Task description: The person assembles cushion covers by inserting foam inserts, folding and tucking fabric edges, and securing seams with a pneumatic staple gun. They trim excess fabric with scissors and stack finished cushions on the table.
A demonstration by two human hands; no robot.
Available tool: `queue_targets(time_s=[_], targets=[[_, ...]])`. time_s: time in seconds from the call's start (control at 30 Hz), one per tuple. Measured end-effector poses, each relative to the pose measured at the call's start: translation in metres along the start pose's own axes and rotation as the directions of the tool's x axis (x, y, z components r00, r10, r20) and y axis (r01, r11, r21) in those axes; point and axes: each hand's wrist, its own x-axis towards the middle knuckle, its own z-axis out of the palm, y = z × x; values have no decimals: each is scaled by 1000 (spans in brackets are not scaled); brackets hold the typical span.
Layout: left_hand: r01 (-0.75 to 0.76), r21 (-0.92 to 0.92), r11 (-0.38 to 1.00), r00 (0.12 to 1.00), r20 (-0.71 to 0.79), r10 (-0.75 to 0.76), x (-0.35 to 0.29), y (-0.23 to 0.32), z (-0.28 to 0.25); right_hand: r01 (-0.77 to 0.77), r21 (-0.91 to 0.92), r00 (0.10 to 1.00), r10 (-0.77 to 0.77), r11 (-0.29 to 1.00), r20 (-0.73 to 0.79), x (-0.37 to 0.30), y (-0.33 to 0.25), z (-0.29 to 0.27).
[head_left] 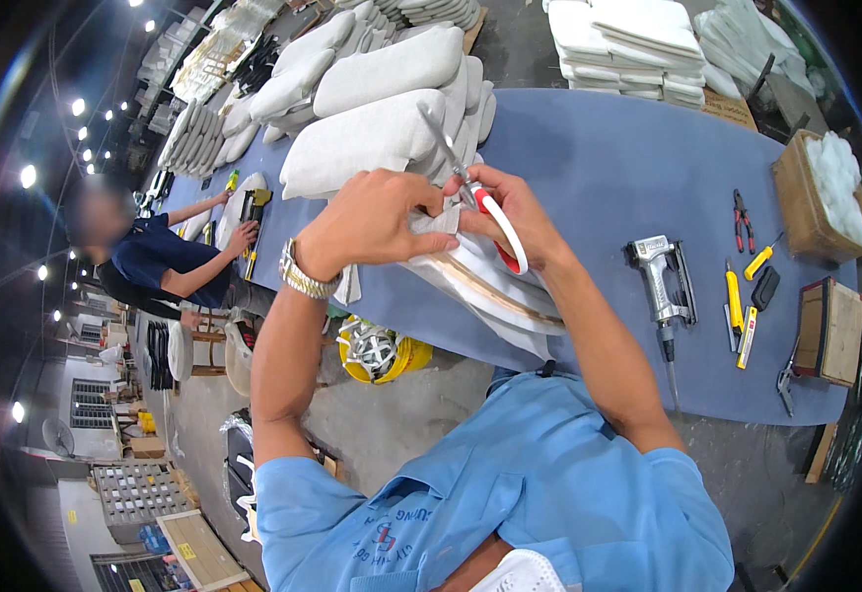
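Observation:
My right hand (522, 219) grips a pair of scissors (497, 219) with red and white handles. Their blades point up and away, over the stacked pads. With thumb and fingers, my left hand (377, 222) pinches the light grey fabric at the edge of an upholstered pad (485, 296). The pad lies at the near table edge between my forearms, and a wooden strip shows along its side beneath the loose fabric. Both hands are close together, and part of the pad is hidden beneath them.
Grey pads (367, 143) are stacked behind my hands. On the blue table (628, 148) to the right lie a staple gun (660, 281), pliers (743, 222), a yellow cutter (734, 296) and a carton (821, 192) of white stuffing. Below stands a yellow bucket (406, 360). A co-worker (170, 252) works at left.

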Motion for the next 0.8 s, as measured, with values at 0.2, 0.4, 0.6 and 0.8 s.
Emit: queue_targets(time_s=[0.2, 0.4, 0.6, 0.8], targets=[[7, -217, 976, 1000, 11, -5, 7, -24, -3, 139, -244, 921, -216, 960, -323, -61, -53, -6], [116, -360, 926, 990, 115, -79, -5, -27, -4, 3, -448, 955, 130, 894, 267, -105, -59, -9], [189, -391, 901, 976, 174, -129, -10, -29, -3, -99, -450, 918, 256, 887, 303, -99, -33, 0], [188, -417, 889, 977, 177, -123, -15, -26, -5, -81, -511, 912, 271, 856, 309, -96, -20, -1]])
